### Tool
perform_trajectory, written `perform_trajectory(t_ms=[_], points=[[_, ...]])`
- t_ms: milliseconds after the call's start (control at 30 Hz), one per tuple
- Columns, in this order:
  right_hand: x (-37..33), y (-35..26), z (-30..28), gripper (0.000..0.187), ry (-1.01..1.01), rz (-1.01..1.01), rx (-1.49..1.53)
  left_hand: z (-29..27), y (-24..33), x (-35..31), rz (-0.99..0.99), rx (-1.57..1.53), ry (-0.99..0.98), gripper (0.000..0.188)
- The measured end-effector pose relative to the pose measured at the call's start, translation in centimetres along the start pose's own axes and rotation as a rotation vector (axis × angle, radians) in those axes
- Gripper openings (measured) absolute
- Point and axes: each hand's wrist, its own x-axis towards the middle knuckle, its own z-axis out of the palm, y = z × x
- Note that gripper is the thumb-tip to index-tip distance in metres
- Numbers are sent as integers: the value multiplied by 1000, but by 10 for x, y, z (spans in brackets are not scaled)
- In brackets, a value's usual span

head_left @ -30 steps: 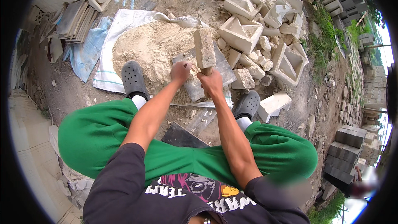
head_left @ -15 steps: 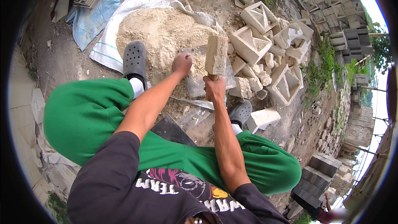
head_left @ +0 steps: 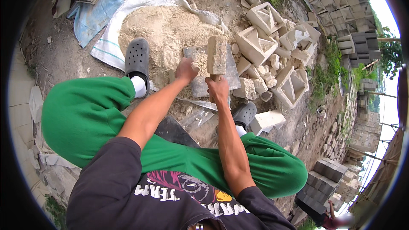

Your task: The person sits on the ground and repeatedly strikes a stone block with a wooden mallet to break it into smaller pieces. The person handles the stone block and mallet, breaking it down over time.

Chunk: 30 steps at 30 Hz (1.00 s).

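In my right hand (head_left: 218,89) is the handle of a wooden mallet (head_left: 217,56), its block-shaped head raised above a grey flat slab (head_left: 200,86). My left hand (head_left: 186,70) is closed low at the slab's left side, its fingers curled; what they hold, if anything, is hidden. Under and beyond the hands, a heap of pale crushed grit (head_left: 155,30) lies on a spread white sack (head_left: 106,47), and loose crumbs cover part of the slab.
Broken pale blocks (head_left: 256,44) and rubble are piled right of the slab. My feet, in grey clogs (head_left: 137,59), flank the work. A blue plastic sheet (head_left: 91,21) lies at the far left. Stacked blocks (head_left: 324,176) and a person (head_left: 332,219) appear at the lower right.
The mallet has shifted slightly left, with its head still up. My left hand has dropped a little nearer to me. The whole view has moved slightly.
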Motion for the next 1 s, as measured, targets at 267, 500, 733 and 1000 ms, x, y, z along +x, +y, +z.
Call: perform_trajectory(t_ms=[267, 500, 733, 1000], points=[[10, 44, 12, 31, -146, 89, -247, -9, 6, 14, -178, -157, -32, 28], [3, 34, 11, 29, 101, -130, -85, -27, -16, 36, -28, 0, 128, 29], [-4, 40, 14, 35, -62, -75, -317, -33, -31, 33, -204, 66, 6, 31], [-4, 28, 9, 38, 109, -84, -179, -30, -21, 42, 122, 146, 95, 38]])
